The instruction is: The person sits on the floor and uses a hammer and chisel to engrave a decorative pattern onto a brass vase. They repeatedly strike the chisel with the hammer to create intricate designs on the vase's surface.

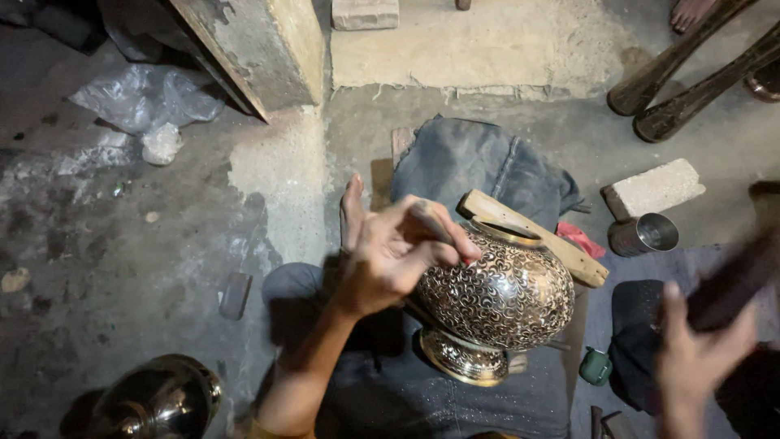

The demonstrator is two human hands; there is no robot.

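Left hand (pixel 398 252) pinches thin tool against engraved vase (pixel 500 297), just right of it; right hand (pixel 699 354) grips blurred dark mallet (pixel 735 280).

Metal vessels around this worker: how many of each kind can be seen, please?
Engraved vase, steadied by the left hand: 1
Plain polished pot, lower left: 1
Steel cup, beside a brick: 1
Total: 3
The right hand is blurred, holding a dark tool.
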